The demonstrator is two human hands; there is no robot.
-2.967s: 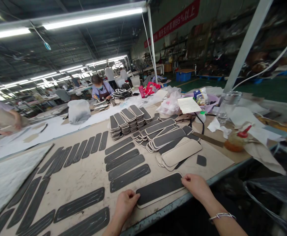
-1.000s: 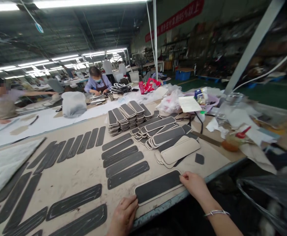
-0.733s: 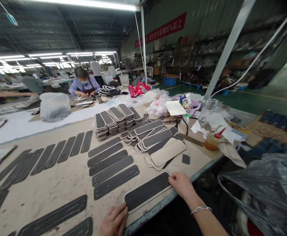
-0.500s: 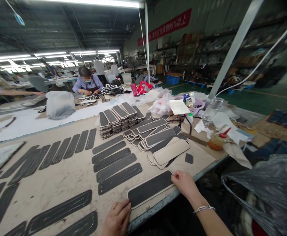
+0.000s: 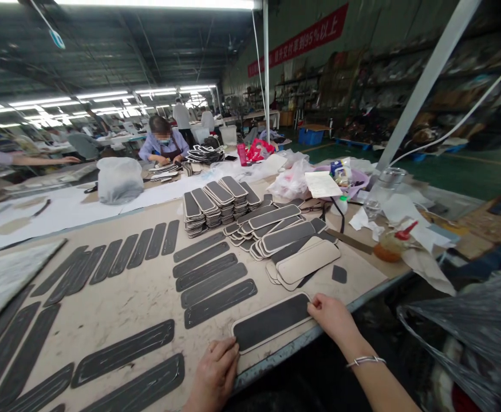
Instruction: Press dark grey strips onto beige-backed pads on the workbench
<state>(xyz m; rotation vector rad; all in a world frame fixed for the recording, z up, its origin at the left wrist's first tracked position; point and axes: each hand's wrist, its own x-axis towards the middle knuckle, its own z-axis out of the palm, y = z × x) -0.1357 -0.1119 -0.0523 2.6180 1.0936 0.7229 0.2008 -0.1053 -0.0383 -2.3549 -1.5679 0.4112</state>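
Note:
A long rounded piece with a black face and a pale border (image 5: 271, 321) lies flat at the near edge of the work table (image 5: 147, 303). My left hand (image 5: 215, 372) rests with its fingertips on the piece's left end. My right hand (image 5: 332, 317), a bracelet on its wrist, pinches the right end. Just beyond lie pale pieces turned face down (image 5: 306, 262) and fanned stacks of finished black-faced pieces (image 5: 220, 206).
Rows of black strips (image 5: 209, 280) cover the table to the left and centre. At right stand a glue bottle with a red cap (image 5: 390, 247), a jar (image 5: 383, 189), papers and plastic bags. A black plastic bag (image 5: 469, 337) sits below right. People work at tables behind.
The view swung right and back. My left hand slid back toward the table edge and then returned to the piece's left end. The piece has stayed in place.

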